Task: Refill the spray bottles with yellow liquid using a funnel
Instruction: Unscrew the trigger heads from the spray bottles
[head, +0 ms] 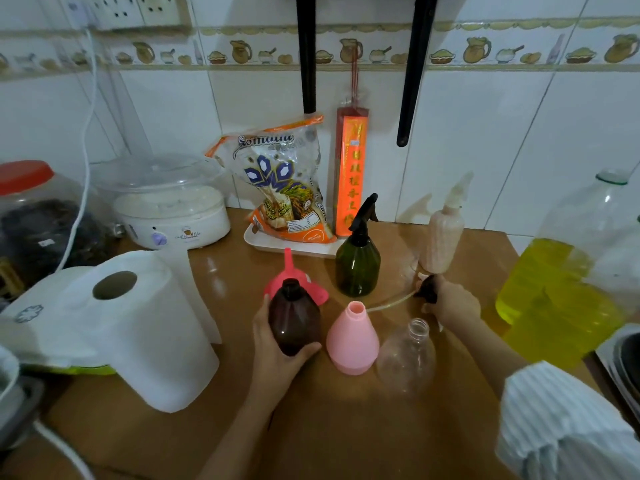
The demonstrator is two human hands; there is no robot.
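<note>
With caps coming off, the left hand grips the uncapped brown plastic bottle while the right hand apparently clasps a black trigger sprayer head; next, seat the pink plastic funnel behind the left hand.

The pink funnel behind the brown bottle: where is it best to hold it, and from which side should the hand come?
Grip the pink funnel by its narrow spout, coming from above. It rests mouth down with the spout pointing up and free, while the brown bottle in the left hand hides its wide cone from the front.
</note>
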